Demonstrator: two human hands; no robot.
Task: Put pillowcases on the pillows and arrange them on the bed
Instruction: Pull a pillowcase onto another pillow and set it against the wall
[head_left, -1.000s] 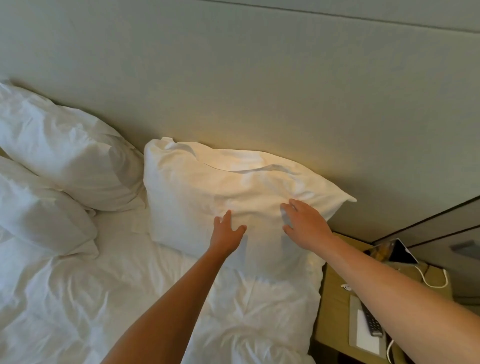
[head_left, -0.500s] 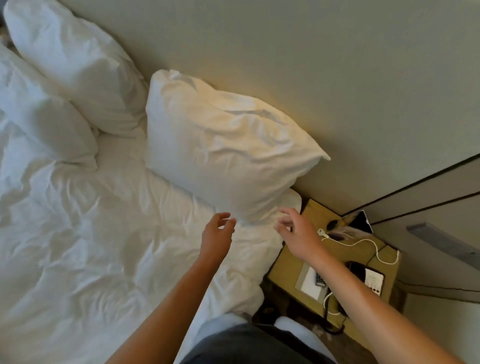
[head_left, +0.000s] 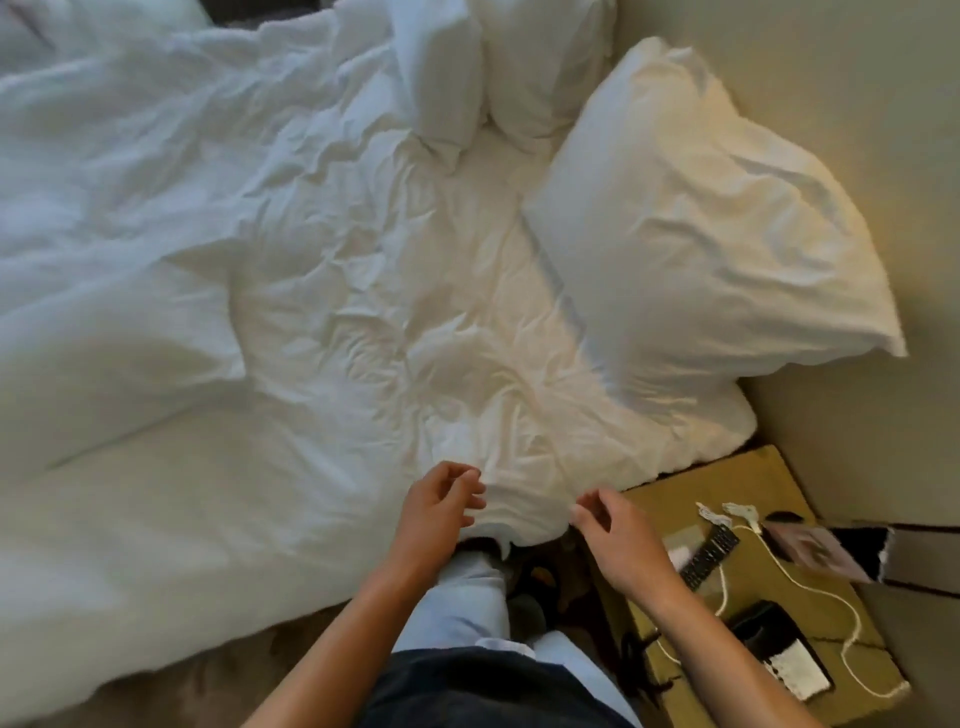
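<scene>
Leaning against the headboard wall, the cased pillow (head_left: 696, 228) sat propped at the bed's (head_left: 156, 545) head, arranged. Both the left hand (head_left: 441, 512) and right hand (head_left: 615, 540) hovered loosely curled, holding nothing, probably freed for the duvet (head_left: 322, 291) edge.

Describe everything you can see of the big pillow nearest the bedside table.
The pillow is white and plump, inside a creased cloth case that looks like cotton. It stands propped at a slant, its back against the wall and its lower edge on the rumpled bedding. One corner juts out toward the bedside table. Neither hand touches it.
</scene>
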